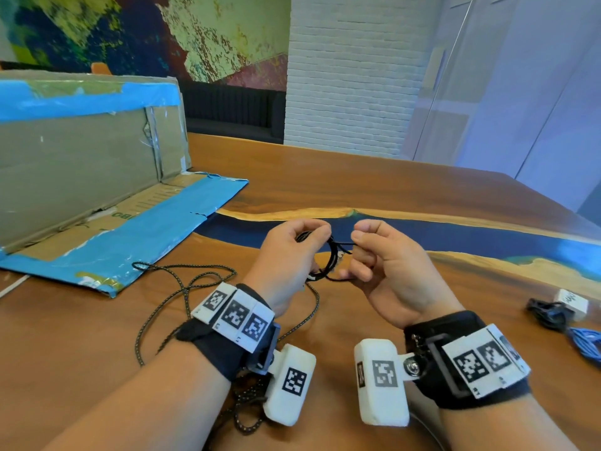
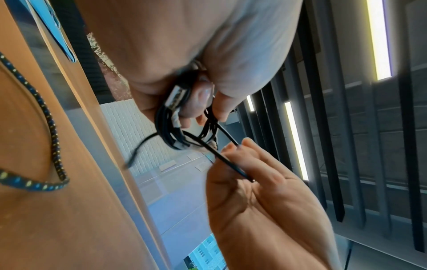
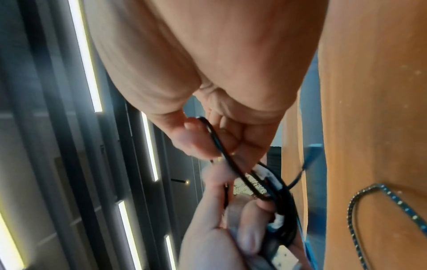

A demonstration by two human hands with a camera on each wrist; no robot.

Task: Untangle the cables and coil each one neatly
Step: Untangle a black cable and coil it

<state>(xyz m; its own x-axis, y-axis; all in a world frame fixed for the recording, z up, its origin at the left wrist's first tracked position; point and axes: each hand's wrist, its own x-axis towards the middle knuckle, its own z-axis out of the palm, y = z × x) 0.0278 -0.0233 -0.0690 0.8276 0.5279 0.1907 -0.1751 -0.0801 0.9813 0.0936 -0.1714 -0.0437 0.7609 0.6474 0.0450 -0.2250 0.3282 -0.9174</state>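
Nearest, left hand with fingers curled round a small coil of thin black cable, held above the brown wooden tabletop. Right hand pinching its loose end. Speckled braided black cord sprawled near the left edge. Blue-taped cardboard box behind, contents unseen.

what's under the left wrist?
The braided cord runs under the left wrist on the table, loops showing either side. The wrist and its white camera block cover the stretch between.
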